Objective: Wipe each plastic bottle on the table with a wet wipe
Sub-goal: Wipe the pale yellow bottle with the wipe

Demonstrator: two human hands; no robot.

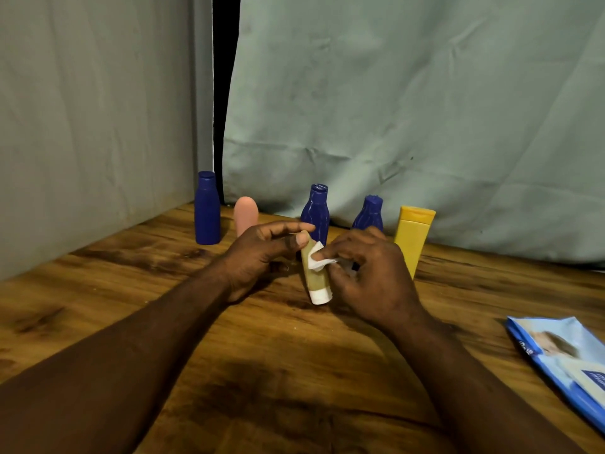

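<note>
A small tan tube with a white cap (pixel 315 283) stands cap-down on the wooden table (pixel 262 371). My left hand (pixel 258 253) pinches its upper end between thumb and fingers. My right hand (pixel 363 273) presses a folded white wet wipe (pixel 319 258) against the tube's side. Behind stand a tall blue bottle (pixel 207 209), a pink bottle (pixel 244 214), two more blue bottles (pixel 316 211) (pixel 370 213) and a yellow tube (pixel 413 237), all upright.
A blue wet-wipe pack (pixel 566 362) lies at the table's right edge. Grey-green cloth (pixel 393 109) hangs behind the bottles and along the left side, with a dark gap at the corner.
</note>
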